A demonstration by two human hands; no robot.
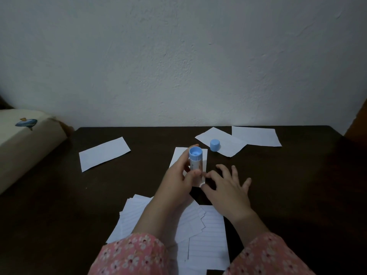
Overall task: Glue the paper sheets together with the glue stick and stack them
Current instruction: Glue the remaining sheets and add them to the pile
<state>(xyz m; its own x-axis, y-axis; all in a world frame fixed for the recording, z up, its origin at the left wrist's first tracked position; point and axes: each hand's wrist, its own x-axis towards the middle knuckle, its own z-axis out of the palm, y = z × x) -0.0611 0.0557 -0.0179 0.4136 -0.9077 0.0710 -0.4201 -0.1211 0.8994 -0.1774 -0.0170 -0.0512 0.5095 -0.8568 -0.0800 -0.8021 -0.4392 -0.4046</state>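
Sleeves [135, 255] hiding lined stack [206, 241], left hand [176, 181] covering sheet [178, 155]

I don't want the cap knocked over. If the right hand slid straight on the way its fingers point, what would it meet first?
Probably bare table. The right hand has its fingers spread, pointing away and slightly left, so the cap on a sheet could be next, though depth is unclear.

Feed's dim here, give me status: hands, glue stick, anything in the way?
Left hand grips glue stick, uncapped. Right hand open, fingertips on paper strip. Cap sits on far sheet. Nothing in the way.
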